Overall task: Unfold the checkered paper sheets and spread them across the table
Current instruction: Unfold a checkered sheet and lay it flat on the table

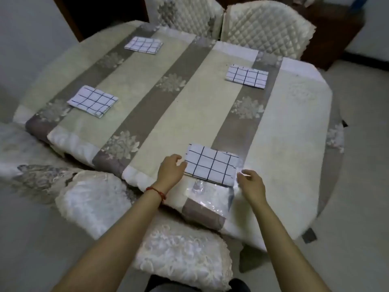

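The surface point(280, 144) wears matt woven cloth under a glossy clear plastic film point(207, 197). Chair covers point(265, 28) are quilted, shiny fabric. The checked sheets point(211, 164) look soft and matt.

A striped beige-and-taupe tablecloth point(189, 98) with floral motifs fills the frame's centre. Two quilted cream chair backs point(267, 24) stand at the top; a lace-covered chair point(181, 256) sits at bottom centre.

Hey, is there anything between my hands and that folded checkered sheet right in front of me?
Nothing visible. The left hand is at the nearest sheet's left edge and the right hand is by its near right corner. Only bare tablecloth lies around it; the other three sheets sit well away.
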`<action>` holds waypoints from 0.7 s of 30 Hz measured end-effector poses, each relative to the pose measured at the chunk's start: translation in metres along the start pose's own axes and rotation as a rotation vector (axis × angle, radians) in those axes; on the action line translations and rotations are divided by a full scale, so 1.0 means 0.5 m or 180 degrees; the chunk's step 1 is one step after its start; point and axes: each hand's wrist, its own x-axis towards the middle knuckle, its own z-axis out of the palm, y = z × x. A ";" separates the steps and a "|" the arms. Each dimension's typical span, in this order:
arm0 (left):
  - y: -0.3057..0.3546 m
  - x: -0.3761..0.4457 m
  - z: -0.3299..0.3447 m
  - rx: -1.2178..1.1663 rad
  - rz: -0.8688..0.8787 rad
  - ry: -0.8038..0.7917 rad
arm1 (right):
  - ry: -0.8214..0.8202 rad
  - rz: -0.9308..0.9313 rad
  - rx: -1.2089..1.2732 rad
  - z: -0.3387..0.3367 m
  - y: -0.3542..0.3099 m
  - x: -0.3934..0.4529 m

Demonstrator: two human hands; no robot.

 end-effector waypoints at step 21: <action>0.010 0.087 0.026 -0.1019 -0.0228 -0.0445 | 0.0713 0.0252 0.0251 0.059 -0.027 0.015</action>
